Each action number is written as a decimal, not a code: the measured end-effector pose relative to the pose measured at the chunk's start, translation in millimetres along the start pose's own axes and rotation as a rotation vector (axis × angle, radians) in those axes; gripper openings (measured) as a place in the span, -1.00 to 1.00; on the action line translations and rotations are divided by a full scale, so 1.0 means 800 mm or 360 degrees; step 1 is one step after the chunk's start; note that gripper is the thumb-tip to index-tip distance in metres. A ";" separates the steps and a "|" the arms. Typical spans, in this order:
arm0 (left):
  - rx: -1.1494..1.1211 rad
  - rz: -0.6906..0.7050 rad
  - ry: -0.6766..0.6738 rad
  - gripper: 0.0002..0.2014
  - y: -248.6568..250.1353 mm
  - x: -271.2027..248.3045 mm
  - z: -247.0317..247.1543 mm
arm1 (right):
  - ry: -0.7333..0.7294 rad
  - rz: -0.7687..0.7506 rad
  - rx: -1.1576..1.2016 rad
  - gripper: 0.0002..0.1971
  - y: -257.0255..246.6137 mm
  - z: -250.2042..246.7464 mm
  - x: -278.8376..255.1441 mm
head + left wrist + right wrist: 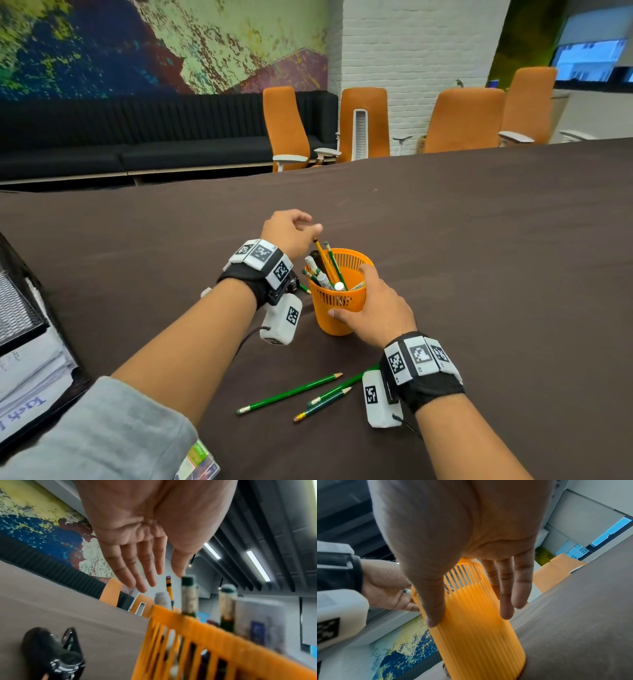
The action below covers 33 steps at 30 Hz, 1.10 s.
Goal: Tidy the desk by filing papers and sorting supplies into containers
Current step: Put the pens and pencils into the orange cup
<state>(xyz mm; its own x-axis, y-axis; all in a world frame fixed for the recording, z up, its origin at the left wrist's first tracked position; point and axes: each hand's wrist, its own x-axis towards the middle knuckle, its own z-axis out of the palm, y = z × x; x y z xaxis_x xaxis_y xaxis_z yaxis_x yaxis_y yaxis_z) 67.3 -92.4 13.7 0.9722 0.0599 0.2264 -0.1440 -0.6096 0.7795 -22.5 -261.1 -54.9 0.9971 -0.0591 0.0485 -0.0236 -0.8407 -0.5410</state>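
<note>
Orange slotted cup (337, 294): upright at frame centre on the dark brown tabletop (479, 240), stocked with pencils and markers.
Right hand (375, 311): at the cup's lower-right side, thumb and fingers wrapped round its wall.
Left hand (289, 229): above the cup's upper-left rim, fingers relaxed and extended, empty; fingertips just above a yellow pencil (324, 260) standing in the cup.
Green pencils (289, 394): three loose on the tabletop, lower centre, between the forearms.
Black mesh tray (20, 308): left edge, holding papers.
</note>
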 end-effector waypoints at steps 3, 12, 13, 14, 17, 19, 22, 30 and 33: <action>0.0275 0.0018 -0.0296 -0.54 0.005 -0.007 0.003 | -0.0002 -0.0005 -0.0008 -0.05 0.000 0.000 0.002; 0.0621 0.0136 -0.0649 -0.62 0.020 -0.028 0.000 | 0.0008 -0.0008 -0.0006 -0.08 0.002 0.003 0.003; 0.0708 0.0146 -0.0696 -0.58 0.019 -0.030 -0.001 | 0.0012 -0.0008 -0.0003 -0.06 0.002 0.003 0.003; 0.0771 0.0160 -0.0742 -0.52 0.016 -0.030 -0.002 | 0.0018 -0.0010 0.0001 -0.05 0.002 0.004 0.003; 0.0636 0.0218 -0.0688 -0.42 0.008 -0.035 -0.010 | 0.0038 -0.0036 0.0025 -0.01 0.002 0.005 0.002; 0.0385 0.0335 -0.0316 -0.60 0.003 -0.045 -0.017 | 0.0032 -0.0041 0.0018 0.02 0.003 0.005 0.002; 0.0280 0.0359 0.0142 -0.91 -0.007 -0.071 -0.029 | 0.0010 -0.0026 -0.0012 0.01 0.003 0.003 0.003; 0.0979 0.0038 -0.1078 -0.81 -0.070 -0.140 -0.034 | -0.0014 0.0003 -0.0003 0.02 0.002 0.002 0.001; 0.1167 0.0033 -0.1337 -0.76 -0.086 -0.161 -0.021 | -0.0025 0.0004 0.0005 0.01 0.000 0.002 0.000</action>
<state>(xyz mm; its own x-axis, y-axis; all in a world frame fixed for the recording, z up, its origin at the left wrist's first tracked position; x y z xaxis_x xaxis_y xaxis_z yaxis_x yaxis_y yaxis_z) -51.3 -45.3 -59.2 0.8267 -0.3405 -0.4478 -0.2877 -0.9400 0.1836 -22.1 -260.2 -56.3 0.9980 -0.0527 0.0343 -0.0256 -0.8390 -0.5435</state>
